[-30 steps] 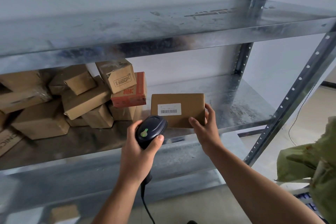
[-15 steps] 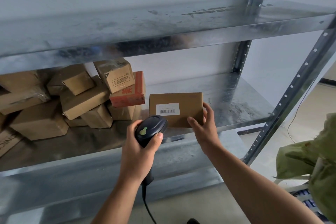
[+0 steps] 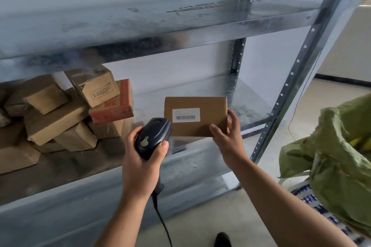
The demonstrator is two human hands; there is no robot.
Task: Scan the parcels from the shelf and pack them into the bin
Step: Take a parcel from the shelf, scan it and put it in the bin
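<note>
My right hand point(image 3: 227, 136) grips the lower right corner of a flat brown parcel point(image 3: 208, 106), held upright in front of the middle shelf point(image 3: 249, 106). Its white barcode label point(image 3: 186, 114) faces me. My left hand point(image 3: 143, 156) is closed round a black handheld scanner point(image 3: 153, 136) with a green trigger button, its head pointing at the label from just below left. The scanner's cable point(image 3: 163, 224) hangs down. A pile of several brown parcels point(image 3: 60, 118) and a red-printed box point(image 3: 114, 106) sits on the shelf's left part.
The metal rack has an upper shelf point(image 3: 160, 24) overhead and perforated uprights point(image 3: 297, 70) at the right. A green woven sack point(image 3: 337, 158) stands open at the right edge over a printed bin point(image 3: 313, 204). A dark shoe tip point(image 3: 222, 239) shows on the floor below.
The parcel has lifted slightly and come a little toward me and to the right in my right hand. The scanner stays aimed at its label.
</note>
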